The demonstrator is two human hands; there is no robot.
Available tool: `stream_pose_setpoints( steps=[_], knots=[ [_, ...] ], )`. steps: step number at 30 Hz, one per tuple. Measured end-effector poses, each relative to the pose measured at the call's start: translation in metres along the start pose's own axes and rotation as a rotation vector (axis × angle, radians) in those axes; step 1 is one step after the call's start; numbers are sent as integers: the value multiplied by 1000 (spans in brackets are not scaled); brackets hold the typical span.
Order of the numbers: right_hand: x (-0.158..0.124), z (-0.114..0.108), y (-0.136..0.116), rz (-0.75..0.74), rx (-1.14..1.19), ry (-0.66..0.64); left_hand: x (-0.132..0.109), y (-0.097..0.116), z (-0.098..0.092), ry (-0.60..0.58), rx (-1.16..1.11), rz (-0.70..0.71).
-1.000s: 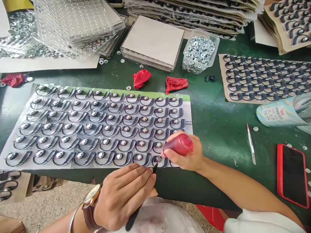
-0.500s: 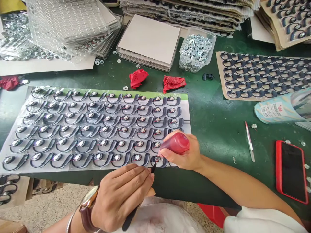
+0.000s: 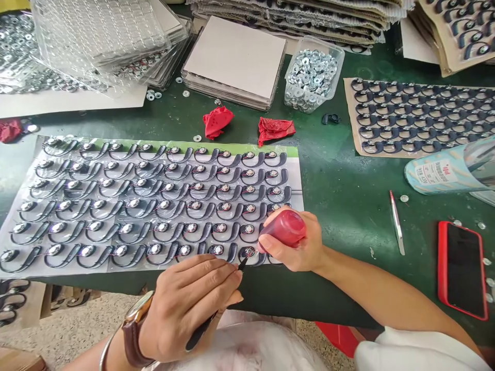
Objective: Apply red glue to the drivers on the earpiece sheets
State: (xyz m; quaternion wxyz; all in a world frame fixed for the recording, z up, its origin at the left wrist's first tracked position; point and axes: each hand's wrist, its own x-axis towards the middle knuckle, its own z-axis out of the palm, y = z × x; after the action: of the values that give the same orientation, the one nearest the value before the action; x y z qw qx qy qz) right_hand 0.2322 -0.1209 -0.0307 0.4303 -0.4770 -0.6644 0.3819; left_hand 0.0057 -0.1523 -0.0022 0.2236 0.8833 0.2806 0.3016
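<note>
My left hand (image 3: 193, 301), with a watch on its wrist, is closed around black tweezers (image 3: 199, 334). Their tip reaches a round silver part (image 3: 248, 252) in the front row of a sheet (image 3: 116, 269). Rows of dark curved pieces, each with a silver disc, cover this sheet under clear film. Wrapped in my right hand (image 3: 309, 242) is a red squeeze bottle (image 3: 288, 228), its bottom end facing up toward me. The bottle's nozzle end is mostly hidden by my fingers, just right of the silver part.
Two crumpled red cloths (image 3: 217, 122) lie behind the sheet, near a clear tub (image 3: 305, 103) of metal discs. Stacked trays (image 3: 232, 62) stand at the back. On the right are silver tweezers (image 3: 396, 221), a red-cased phone (image 3: 462, 268), a blue patterned cup (image 3: 441, 170) and another filled sheet (image 3: 353, 129).
My right hand and the red bottle have shifted slightly right, away from the silver part. My left hand has drawn back a little to the left, still with the tweezers.
</note>
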Motion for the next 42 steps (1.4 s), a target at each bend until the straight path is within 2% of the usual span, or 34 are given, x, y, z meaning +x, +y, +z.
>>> stream_pose_setpoints(
  steps=[5, 9, 16, 18, 20, 22, 24, 27, 29, 34, 42],
  knots=[
    [0, 0, 0, -8, -2, -31, 4, -2, -2, 20, -87, -52],
    [-1, 0, 1, -74, -22, -49, 8, -7, -2, 29, -152, -122],
    [-5, 5, 3, -178, -10, 8, 13, -15, -5, 27, -204, -199],
    [-6, 2, 1, -138, 63, -1, 14, -16, -6, 22, -199, -211],
    [-2, -3, -1, -27, 182, -9, 13, -16, -7, 25, -192, -212],
    [5, -8, -1, 99, 280, -14, 13, -14, -7, 44, -168, -175],
    [15, -12, 3, 165, 295, -17, 14, -13, -8, 66, -85, -76],
    [27, -10, 11, 166, 250, -6, 15, -13, -8, 59, 145, 97],
    [30, -6, 16, 147, 243, 18, 15, -15, -6, 30, 255, 164],
    [28, 0, 19, 130, 268, -14, 13, -18, 1, -14, 309, 191],
    [32, 1, 13, 35, 146, -51, 16, -13, 3, -25, 322, 168]
  ],
)
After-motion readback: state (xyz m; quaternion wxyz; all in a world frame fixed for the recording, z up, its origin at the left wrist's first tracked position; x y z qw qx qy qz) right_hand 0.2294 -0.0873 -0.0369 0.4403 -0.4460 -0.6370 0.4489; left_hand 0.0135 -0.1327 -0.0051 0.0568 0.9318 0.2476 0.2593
